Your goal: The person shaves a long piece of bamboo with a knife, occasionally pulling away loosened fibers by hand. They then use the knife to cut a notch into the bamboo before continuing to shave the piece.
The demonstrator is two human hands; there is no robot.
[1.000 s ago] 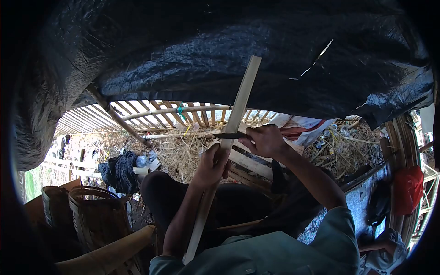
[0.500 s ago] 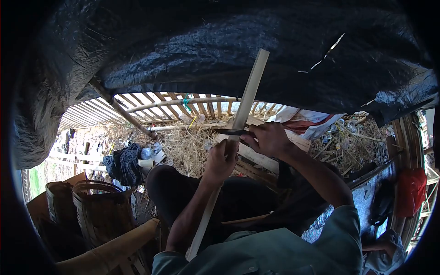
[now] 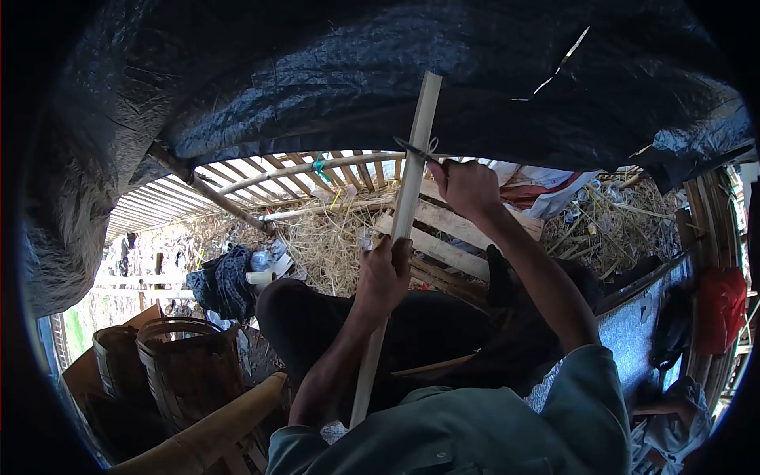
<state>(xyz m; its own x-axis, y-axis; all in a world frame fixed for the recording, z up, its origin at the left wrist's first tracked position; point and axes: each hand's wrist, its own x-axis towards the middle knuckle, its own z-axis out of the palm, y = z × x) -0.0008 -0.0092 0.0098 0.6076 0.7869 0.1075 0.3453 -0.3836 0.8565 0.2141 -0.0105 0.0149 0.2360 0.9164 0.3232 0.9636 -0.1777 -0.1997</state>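
Note:
A long pale strip (image 3: 408, 194), which looks like bamboo, runs from beside my body up across the dark plastic sheet. My left hand (image 3: 384, 273) is closed round its middle, above my knees. In my right hand (image 3: 469, 184) is a dark-bladed knife (image 3: 413, 149), its blade lying across the upper part of the strip. A small pale curl (image 3: 433, 145) stands at the blade beside the strip. The strip's lower end lies close to my shirt.
Black plastic sheeting (image 3: 317, 87) hangs in front. Beyond my legs lie straw (image 3: 321, 245) and wooden boards (image 3: 451, 255). Two round containers (image 3: 190, 372) and a thick bamboo pole (image 3: 210, 427) are at lower left. A red bag (image 3: 719, 310) hangs at right.
My right hand and the knife have moved up along the strip, away from my left hand. A pale curl now shows at the blade. The strip stands slightly more upright in view.

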